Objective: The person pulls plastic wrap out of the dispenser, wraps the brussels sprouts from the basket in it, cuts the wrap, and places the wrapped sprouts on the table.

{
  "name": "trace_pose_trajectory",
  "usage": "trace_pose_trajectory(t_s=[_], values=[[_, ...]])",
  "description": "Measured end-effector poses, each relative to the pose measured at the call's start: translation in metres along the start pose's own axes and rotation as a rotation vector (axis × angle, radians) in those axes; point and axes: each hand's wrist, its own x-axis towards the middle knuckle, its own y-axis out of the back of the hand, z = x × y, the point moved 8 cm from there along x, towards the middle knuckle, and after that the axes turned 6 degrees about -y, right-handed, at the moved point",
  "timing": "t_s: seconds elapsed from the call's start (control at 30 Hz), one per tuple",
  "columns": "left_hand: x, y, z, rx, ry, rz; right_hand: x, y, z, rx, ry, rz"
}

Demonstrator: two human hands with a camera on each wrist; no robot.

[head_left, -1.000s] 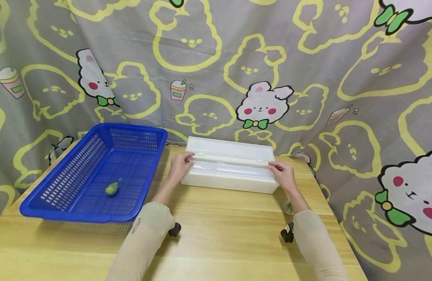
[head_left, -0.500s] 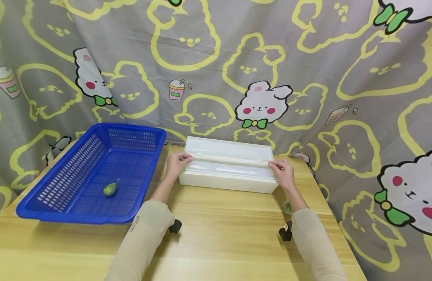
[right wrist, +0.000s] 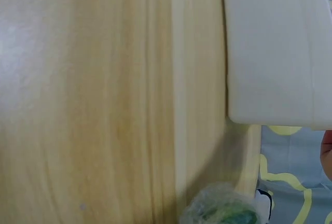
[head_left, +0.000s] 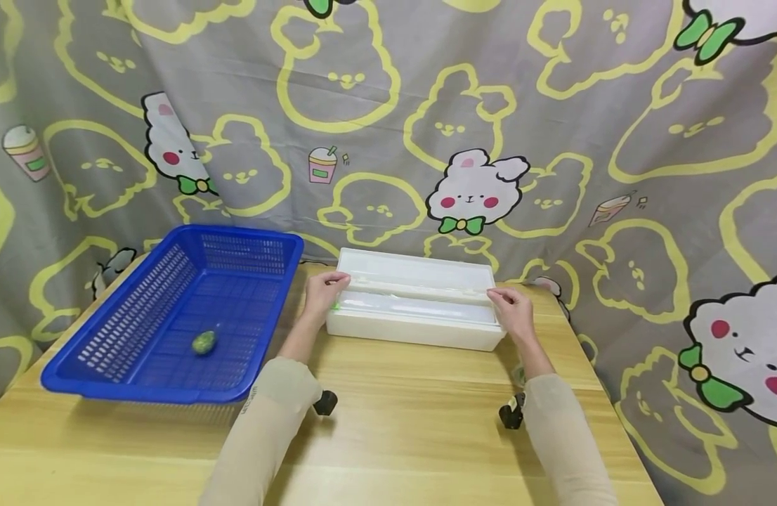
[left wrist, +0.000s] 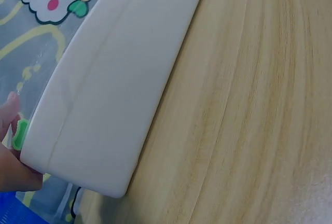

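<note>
A long white cling film dispenser [head_left: 414,332] stands on the table, its lid [head_left: 420,268] raised at the back. Shiny clear plastic film [head_left: 414,289] stretches across its top. My left hand [head_left: 320,295] pinches the film between thumb and fingers at the dispenser's left end. At the other end, my right hand [head_left: 513,313] pinches the film's right side. A green slider [left wrist: 21,134] shows beside the left fingers in the left wrist view. In the right wrist view, only a bit of the right hand [right wrist: 326,154] is visible behind the dispenser's corner.
A blue perforated basket [head_left: 142,392] stands at the left with one small mottled green item [head_left: 204,343] inside. A green item in crumpled clear film [right wrist: 223,206] lies near the right table edge. A patterned curtain [head_left: 376,140] hangs behind the table [head_left: 426,429].
Both hands stay at the dispenser's ends with only slight movement. The left hand has shifted a little left along the dispenser, and the green slider beside it now shows. The head view shifts slightly.
</note>
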Motion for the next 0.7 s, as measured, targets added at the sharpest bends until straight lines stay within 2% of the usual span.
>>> trace_pose_trajectory(t_s=[0.2, 0.57, 0.7], values=[[0.002, 0.004, 0.0, -0.014, -0.034, 0.008, 0.004, -0.003, 0.0, 0.015, -0.041, -0.028], [0.01, 0.001, 0.006, -0.022, -0.035, 0.001, 0.004, -0.001, -0.005, 0.116, -0.013, -0.049], [0.011, 0.0, 0.013, -0.04, -0.05, -0.006, 0.004, 0.002, -0.008, 0.129, -0.018, -0.047]])
